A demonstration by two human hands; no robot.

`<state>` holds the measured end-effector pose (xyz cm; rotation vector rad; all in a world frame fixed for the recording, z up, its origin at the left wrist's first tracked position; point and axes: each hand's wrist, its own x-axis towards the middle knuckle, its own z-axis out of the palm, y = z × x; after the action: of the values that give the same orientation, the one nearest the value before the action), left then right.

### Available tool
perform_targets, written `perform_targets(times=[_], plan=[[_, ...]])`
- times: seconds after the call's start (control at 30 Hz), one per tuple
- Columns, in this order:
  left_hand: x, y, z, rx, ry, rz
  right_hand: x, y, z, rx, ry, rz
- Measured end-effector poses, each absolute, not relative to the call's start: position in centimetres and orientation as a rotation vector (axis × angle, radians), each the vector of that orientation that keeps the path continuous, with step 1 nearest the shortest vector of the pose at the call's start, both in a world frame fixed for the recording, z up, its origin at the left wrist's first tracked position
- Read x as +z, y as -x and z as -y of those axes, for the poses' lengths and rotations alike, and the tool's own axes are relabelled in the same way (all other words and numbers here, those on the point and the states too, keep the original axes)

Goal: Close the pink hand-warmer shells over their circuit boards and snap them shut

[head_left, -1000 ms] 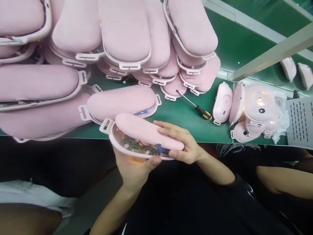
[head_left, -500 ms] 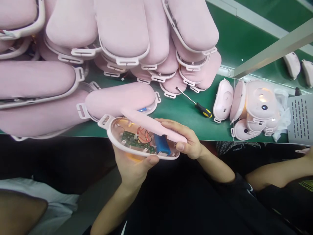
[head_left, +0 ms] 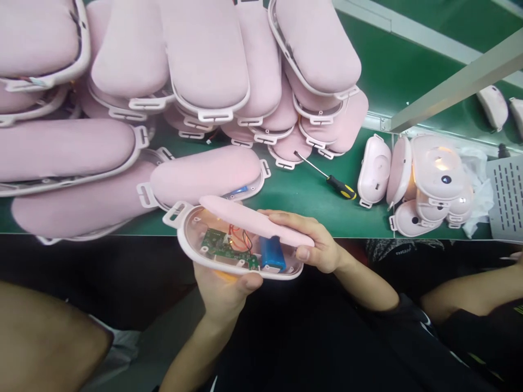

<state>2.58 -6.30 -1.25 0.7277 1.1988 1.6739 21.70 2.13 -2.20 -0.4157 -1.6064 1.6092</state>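
Note:
My left hand (head_left: pixel 226 291) grips the pale pink plastic shell (head_left: pixel 192 251) from below, its thumb along the near rim. Inside the shell lie a green circuit board (head_left: pixel 216 246), red and black wires (head_left: pixel 240 239) and a blue battery (head_left: pixel 272 253); an orange glow shows through the underside. My right hand (head_left: pixel 312 242) is closed on the right end of a padded pink cover (head_left: pixel 249 219), fingers on top and thumb in front. That cover is tilted over the shell's far side, leaving a gap at the front where the inside shows.
Padded pink units (head_left: pixel 208 54) are piled at the back and left of the green bench (head_left: pixel 310 190). A black-and-yellow screwdriver (head_left: pixel 341 186) lies on it. Finished-looking shells (head_left: pixel 435 166) and a grey perforated box (head_left: pixel 509 196) stand at right. Other people's arms (head_left: pixel 469 286) show at both sides.
The cover's left end has come down closer to the shell's far rim. Both hands still hold the same parts. The view has shifted slightly, and a person's limb at left reaches further in.

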Motion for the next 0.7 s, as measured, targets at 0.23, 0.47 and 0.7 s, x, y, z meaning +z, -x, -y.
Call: perform_targets(times=[0.23, 0.47, 0.7], plan=[[-1.7, -2.6, 6.6, 1.637, -0.728, -1.18, -2.5, -21.5, -2.0, 1.531, 0.384, 1.718], [-1.7, -1.0, 6.2, 1.491, -0.824, -1.27, -2.0, -22.9, -2.2, 1.446, 0.456, 1.991], [-1.2, 1.1, 5.7, 1.189, -1.236, -0.693, 1.1, -22.1, -5.5, 1.807, 0.468, 1.801]])
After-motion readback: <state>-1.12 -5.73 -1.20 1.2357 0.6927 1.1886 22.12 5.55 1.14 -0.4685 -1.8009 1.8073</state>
